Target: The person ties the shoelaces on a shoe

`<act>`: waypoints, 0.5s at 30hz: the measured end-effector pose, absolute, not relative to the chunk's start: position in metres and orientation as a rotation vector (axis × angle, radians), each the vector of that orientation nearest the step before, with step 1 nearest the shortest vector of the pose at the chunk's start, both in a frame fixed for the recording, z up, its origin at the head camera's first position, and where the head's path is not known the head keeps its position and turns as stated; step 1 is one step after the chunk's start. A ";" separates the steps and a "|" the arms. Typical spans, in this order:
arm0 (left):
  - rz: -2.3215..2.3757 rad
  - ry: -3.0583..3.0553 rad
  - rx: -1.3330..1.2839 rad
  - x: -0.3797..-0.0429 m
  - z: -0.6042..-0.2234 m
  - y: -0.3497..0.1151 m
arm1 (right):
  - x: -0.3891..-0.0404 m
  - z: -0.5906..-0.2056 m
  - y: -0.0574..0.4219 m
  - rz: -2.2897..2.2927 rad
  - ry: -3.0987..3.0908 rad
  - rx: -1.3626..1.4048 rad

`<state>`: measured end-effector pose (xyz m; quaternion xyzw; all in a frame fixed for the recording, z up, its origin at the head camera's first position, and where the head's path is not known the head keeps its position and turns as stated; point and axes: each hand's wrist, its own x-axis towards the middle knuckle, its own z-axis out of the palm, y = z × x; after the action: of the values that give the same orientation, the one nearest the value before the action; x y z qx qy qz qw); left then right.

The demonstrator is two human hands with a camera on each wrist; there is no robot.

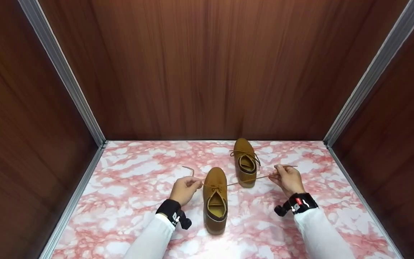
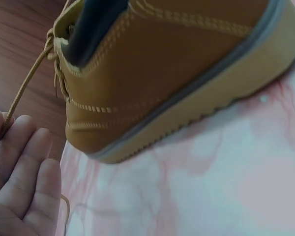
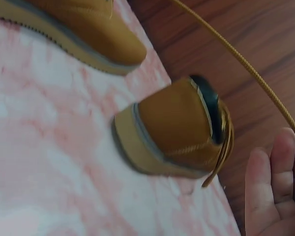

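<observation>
Toe pointing away, a tan lace-up shoe [image 1: 215,177] stands on the table between the two hands. My left hand [image 1: 185,190] pinches one end of its shoelace [image 2: 25,84] just left of the shoe, with a loose tail curling beyond the fingers. The other shoelace end [image 3: 246,65] stretches out to the right, where my right hand [image 1: 289,179] pinches it between thumb and fingers. Both laces run taut from a crossing at the throat of the shoe. A matching second shoe [image 1: 243,147] stands farther back and right, its lace tied in a bow.
The pink and white marbled tabletop [image 1: 131,201] is bounded by a brown wood-grain back panel [image 1: 207,72] and side panels with metal corner rails [image 1: 67,72]. The right lace passes across the heel of the second shoe in the head view.
</observation>
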<state>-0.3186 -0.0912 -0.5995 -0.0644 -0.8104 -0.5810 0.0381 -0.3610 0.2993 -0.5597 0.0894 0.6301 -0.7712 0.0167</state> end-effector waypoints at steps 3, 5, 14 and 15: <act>-1.786 -2.471 -0.170 -0.317 -0.604 -0.096 | -0.360 -0.566 0.308 -2.349 1.983 0.350; -1.815 -2.456 -0.124 -0.316 -0.606 -0.096 | -0.360 -0.569 0.310 -2.355 1.938 0.379; -2.239 -2.110 -0.106 -0.321 -0.597 -0.085 | -0.362 -0.564 0.294 -2.532 1.484 0.269; -2.329 -2.043 -0.113 -0.321 -0.595 -0.083 | -0.363 -0.562 0.291 -2.521 1.501 0.243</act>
<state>-0.3214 -0.0830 -0.5946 -0.0365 -0.6588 -0.7511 0.0209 -0.3629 0.2907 -0.5624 0.0820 0.5075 -0.8520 0.0987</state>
